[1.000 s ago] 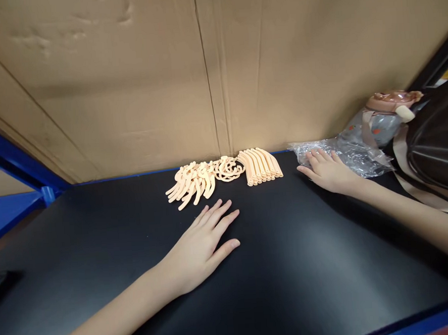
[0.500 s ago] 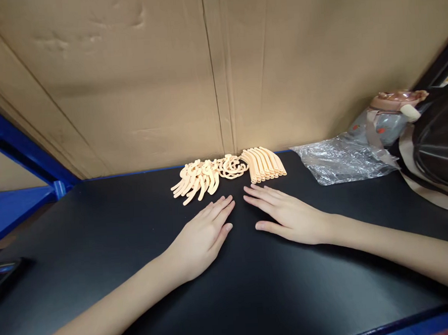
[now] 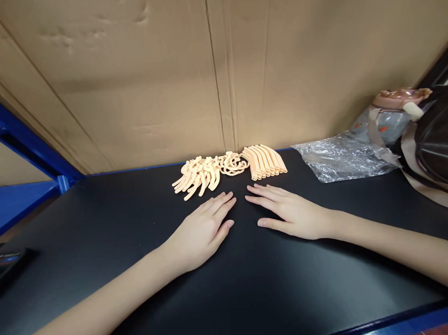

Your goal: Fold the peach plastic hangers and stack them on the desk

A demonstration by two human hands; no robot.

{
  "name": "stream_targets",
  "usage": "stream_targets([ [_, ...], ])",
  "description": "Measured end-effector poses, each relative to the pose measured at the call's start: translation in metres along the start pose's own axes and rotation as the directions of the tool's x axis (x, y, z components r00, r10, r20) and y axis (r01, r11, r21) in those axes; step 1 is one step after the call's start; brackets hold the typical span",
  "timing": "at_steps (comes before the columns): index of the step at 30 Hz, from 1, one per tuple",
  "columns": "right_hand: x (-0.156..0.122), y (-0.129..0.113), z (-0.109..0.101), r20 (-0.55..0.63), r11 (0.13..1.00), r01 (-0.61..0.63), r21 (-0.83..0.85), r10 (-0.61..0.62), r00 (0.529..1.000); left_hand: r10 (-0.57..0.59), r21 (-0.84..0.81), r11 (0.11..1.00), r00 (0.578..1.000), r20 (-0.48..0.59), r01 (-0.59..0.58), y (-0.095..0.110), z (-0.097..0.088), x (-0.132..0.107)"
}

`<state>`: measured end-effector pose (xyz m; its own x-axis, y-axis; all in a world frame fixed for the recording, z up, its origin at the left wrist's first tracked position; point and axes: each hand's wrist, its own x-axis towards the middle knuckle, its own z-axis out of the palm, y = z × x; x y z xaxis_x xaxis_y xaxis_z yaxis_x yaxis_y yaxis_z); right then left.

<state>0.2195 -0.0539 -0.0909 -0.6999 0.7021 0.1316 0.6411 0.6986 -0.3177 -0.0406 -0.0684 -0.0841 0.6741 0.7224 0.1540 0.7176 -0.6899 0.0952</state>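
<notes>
The stack of curved beige tubes lies at the back of the black table, with looped pieces and a heap of curved strips to its left and clear plastic wrap to its right. Nearer the person than the stack, the right hand is palm down, fingers slightly apart; the left hand, further left, is palm down too, fingers nearly together, thumb out.

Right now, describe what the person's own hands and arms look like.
The left hand and right hand are bare, with slim, tapering fingers and rounded thumbnails. No glove, ring or bracelet shows. The left forearm and right forearm are slender and uncovered as far as the view reaches: no sleeve, watch, cable or marking is visible.
</notes>
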Motion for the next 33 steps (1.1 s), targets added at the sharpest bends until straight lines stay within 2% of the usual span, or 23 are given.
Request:
stream_targets([
  [10,-0.001,0.002,0.001,-0.039,0.999,0.033,-0.034,-0.034,0.999,-0.011,-0.012,1.0,1.0,0.013,0.011,0.0,-0.002,0.0],
  [22,-0.001,0.0,0.0,-0.006,0.998,0.015,-0.066,-0.016,1.0,0.012,-0.001,1.0,1.0,-0.013,-0.012,-0.001,-0.003,0.001],
  [28,-0.002,0.0,0.0,-0.02,0.999,0.011,-0.042,-0.012,1.0,0.107,0.108,0.99,0.987,-0.12,-0.094,-0.016,-0.009,0.011],
  [33,-0.002,0.001,0.001,-0.047,0.999,0.024,-0.029,-0.026,0.999,0.081,0.202,0.978,0.981,-0.174,-0.045,-0.031,-0.016,0.013],
])
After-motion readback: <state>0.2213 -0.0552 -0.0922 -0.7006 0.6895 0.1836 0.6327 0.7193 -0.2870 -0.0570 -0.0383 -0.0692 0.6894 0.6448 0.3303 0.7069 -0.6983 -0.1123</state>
